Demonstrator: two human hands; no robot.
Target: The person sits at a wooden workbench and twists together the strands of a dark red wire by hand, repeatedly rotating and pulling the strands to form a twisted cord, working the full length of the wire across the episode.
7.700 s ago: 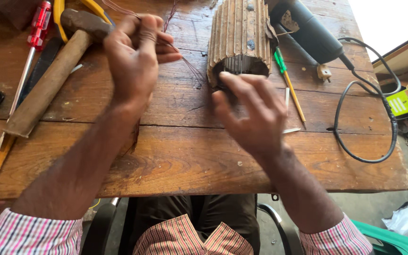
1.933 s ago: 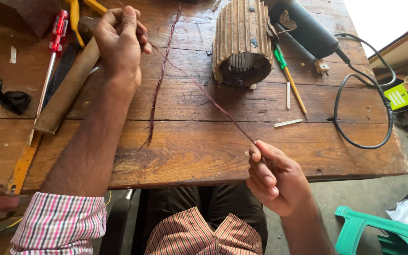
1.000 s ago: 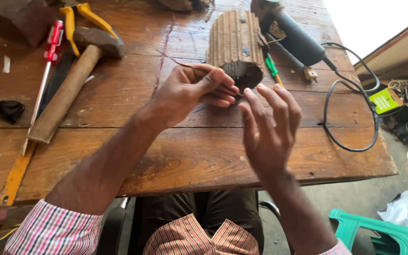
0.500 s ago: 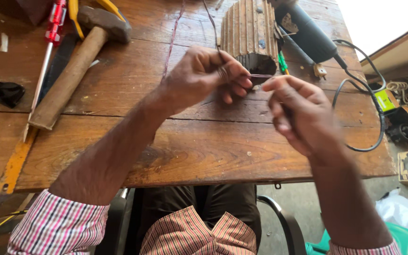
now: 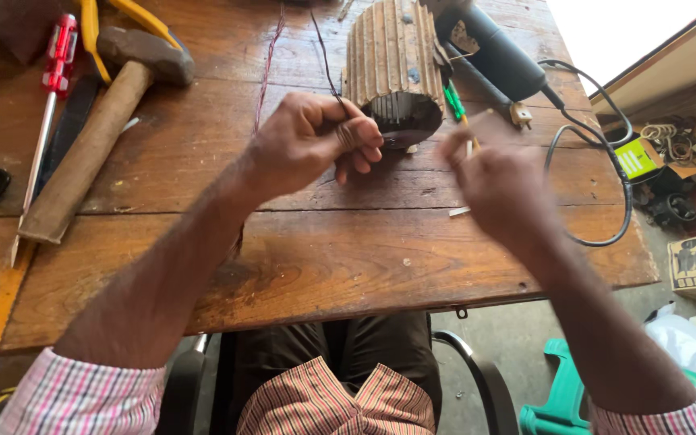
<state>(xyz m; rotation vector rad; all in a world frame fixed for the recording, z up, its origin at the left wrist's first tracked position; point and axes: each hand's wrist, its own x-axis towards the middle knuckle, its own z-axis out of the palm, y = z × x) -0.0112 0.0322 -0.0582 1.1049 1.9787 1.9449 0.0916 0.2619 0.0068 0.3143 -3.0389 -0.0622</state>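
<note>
— What's on the desk [image 5: 324, 266]?

— A ribbed stator [image 5: 392, 68] lying on its side, a hammer [image 5: 98, 137] well to the left.

— And the hands?

— Left hand [image 5: 312, 145] just before the stator's mouth, grip pinched shut on a thin wire [image 5: 324, 52]. Right hand [image 5: 497, 181] beside it, blurred, fingers curled; can't tell what it holds.

A worn wooden table [image 5: 348, 258] of broad planks carries a scatter of tools.

Beyond the left hand [image 5: 312, 141] lie a wooden-handled hammer [image 5: 98, 137], a red screwdriver [image 5: 50, 97] and yellow-handled pliers [image 5: 114, 12]; a ribbed motor housing [image 5: 392, 68] sits between the hands, a black power tool [image 5: 493, 52] and its cable [image 5: 606, 185] beyond the right hand [image 5: 497, 181].
</note>
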